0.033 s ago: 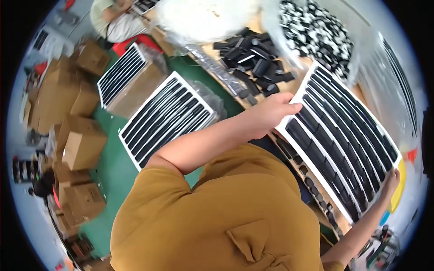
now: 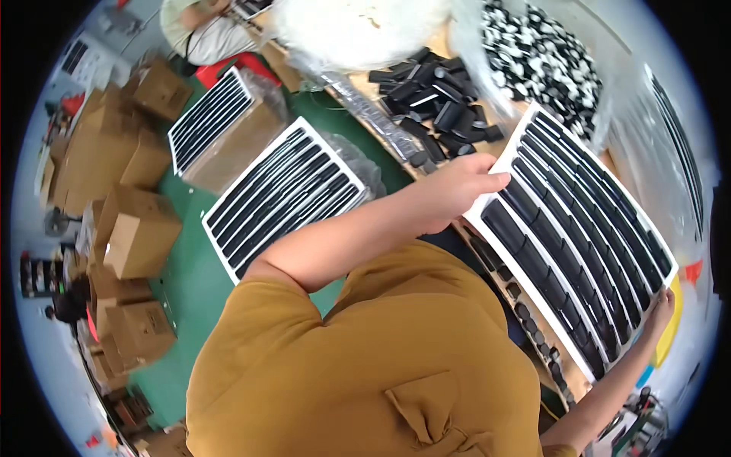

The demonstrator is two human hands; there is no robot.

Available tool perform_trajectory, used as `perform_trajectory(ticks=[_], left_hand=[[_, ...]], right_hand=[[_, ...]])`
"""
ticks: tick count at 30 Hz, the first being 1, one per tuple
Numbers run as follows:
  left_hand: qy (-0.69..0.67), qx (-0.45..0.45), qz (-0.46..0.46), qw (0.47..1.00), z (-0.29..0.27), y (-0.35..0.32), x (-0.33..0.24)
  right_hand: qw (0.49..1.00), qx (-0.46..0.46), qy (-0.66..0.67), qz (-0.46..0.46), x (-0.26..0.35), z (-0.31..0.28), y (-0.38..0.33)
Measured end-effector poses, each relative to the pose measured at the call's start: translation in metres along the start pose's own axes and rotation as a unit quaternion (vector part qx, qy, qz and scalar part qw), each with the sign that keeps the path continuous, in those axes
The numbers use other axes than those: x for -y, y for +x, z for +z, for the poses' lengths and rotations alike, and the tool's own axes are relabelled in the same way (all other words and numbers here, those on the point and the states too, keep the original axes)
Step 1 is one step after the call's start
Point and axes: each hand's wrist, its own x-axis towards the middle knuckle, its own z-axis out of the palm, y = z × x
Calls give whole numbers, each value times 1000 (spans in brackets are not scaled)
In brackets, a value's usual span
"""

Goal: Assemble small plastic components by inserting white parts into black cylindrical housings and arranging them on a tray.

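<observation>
A white tray (image 2: 499, 221) with rows of black cylindrical pieces (image 2: 544, 283) hangs tilted over the workbench, held between my two hands. My left hand (image 2: 464, 190) grips its near left corner, thumb on top of the white rim and fingers underneath. At the opposite, right-hand end, my right hand (image 2: 661, 311) is closed on the rim, its fingers partly hidden by the edge. Just beyond the tray lies a loose heap of black cylindrical pieces (image 2: 449, 114) on the bench. What is under the tray is mostly hidden.
Two more filled trays (image 2: 285, 194) rest on cardboard boxes (image 2: 240, 148) at the left. A clear bag of black and white small parts (image 2: 541, 65) and a white bag (image 2: 354, 30) stand at the back. Cartons (image 2: 141, 232) line the far left. Another person (image 2: 205, 34) sits top left.
The background has shifted slightly to the right in view. Both hands keep the same hold on the tray, which has hardly moved.
</observation>
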Motion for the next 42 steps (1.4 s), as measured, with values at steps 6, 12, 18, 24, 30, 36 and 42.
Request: perform_trajectory(ticks=[6,12,18,24,30,36,42], left_hand=[[125,-188,93,970,-75,-112,-125],[90,-315,163,931,-112,-248,-191],[81,-506,204,834,-88,-376,-192],[57,-603,196,771,-55,-463,-97],[5,-668,187,720,-62,-480,9],[-46,-702,185,687,-130,-475,100],[-94,-697,174,689,-140,-456,126]], right_hand=[[985,146,66,-63,157,158,22],[956,242,41,-160,347,342,-35],[909,364,87,-184,475,457,-172],[854,445,77,-259,488,553,-298],[814,479,78,-319,412,638,-360],[807,504,55,-304,336,713,-414],[804,524,12,-281,319,726,-411]])
